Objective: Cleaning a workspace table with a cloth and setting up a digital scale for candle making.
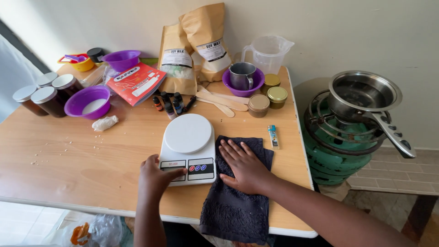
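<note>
Kitchen scale (188, 148): white, with a round platform, flat on the wooden table (68, 160) near its front edge. My left hand (157, 176) rests at the scale's 7 o'clock corner, thumb lying on the front panel beside the display, fingers curled at the edge; the grip is loose, not closed around the body. My right hand (244, 167) lies palm down, fingers spread and flat, on a dark cloth (233, 210) touching the scale at its 3 o'clock side; this hand is open and holds nothing. The cloth hangs over the front edge of the table.

At 3 o'clock from the cloth's top edge lies a small blue lighter (273, 136). At 12 o'clock from the scale: small dark dropper bottles (170, 104), wooden stirring sticks (222, 101), and two brown paper bags (194, 45) against the wall. At 1 o'clock: a metal cup (242, 75) inside a purple bowl (231, 81), gold-lidded tins (269, 97), and a clear measuring jug (267, 52). At 10 o'clock: a purple bowl holding white material (88, 101) and lidded amber jars (45, 96). Off the table at 3 o'clock, a steel pan (363, 93) sits on a green gas burner (336, 151).
</note>
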